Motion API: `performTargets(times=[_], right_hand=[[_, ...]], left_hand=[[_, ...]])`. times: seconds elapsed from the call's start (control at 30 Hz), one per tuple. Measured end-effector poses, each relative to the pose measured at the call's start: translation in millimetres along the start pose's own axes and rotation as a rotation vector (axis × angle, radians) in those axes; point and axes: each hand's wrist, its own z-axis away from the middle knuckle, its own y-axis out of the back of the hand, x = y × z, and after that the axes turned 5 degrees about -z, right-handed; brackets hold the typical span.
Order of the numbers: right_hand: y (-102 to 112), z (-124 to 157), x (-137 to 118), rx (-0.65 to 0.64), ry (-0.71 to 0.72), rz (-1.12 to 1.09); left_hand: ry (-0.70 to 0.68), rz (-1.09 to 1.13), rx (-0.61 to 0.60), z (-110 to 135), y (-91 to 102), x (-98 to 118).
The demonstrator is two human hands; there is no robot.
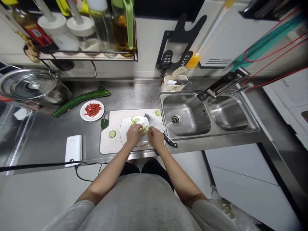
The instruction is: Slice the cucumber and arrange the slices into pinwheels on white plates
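Observation:
Both of my hands meet over a white square plate [124, 128] that lies on a pale cutting board [113, 118]. Thin cucumber slices [137, 120] are on the plate. My left hand [133, 134] has its fingertips pinched on cucumber slices near the plate's middle. Opposite it, my right hand [156, 138] pinches the edge of a cucumber slice [144, 132]. A kitchen knife [156, 123] lies on the board's right side, partly under my right hand, its black handle over the edge. Single cucumber slices rest on the board at left [112, 133] and upper right [158, 113].
A cucumber end [104, 124] sits at the board's left edge. Beyond are a plate of red pieces [92, 110], a long cucumber [80, 100] and a lidded pot [33, 86]. A white power bank [73, 150] lies front left. The double sink [187, 112] is at right.

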Motion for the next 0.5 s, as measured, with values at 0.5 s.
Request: performTargets(times=[0.5], right_hand=[[-6.2,-20.8,-11.5,-0.002,-0.035,0.033]], left_hand=[[0.015,-0.073,-0.007,-2.0,-4.6,-1.8]])
